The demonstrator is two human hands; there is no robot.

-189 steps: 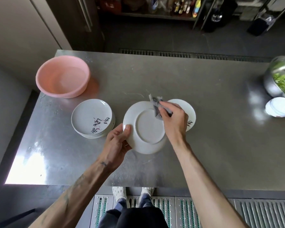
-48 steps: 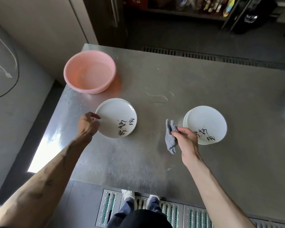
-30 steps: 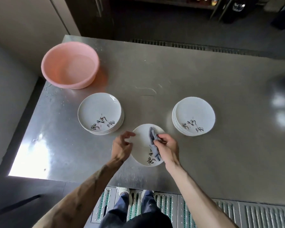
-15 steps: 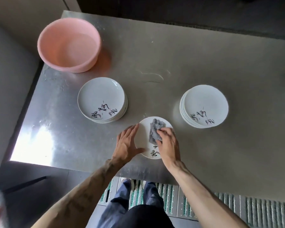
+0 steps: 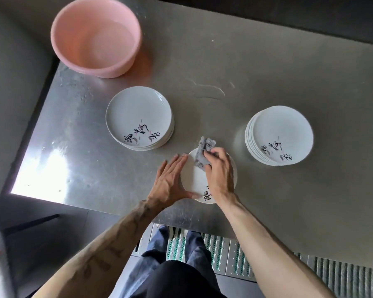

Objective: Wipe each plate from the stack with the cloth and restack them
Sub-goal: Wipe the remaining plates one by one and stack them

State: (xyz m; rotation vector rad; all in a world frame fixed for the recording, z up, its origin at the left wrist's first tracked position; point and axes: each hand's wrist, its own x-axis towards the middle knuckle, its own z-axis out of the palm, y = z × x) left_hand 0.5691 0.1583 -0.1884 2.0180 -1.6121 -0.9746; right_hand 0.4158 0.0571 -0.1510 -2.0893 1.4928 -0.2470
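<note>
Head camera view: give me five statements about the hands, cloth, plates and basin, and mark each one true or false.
1. The right hand presses the grey cloth onto the single plate. True.
2. The left hand lifts that plate off the table. False: the plate lies on the table, and the left hand rests flat, fingers straight, at its left rim.
3. The pink basin stands between the two stacks. False: it stands at the far left corner, beyond the left stack.
4. The right stack stands apart from the single plate. True.
5. The single plate lies face down. False: its black lettering shows at the near rim.
</note>
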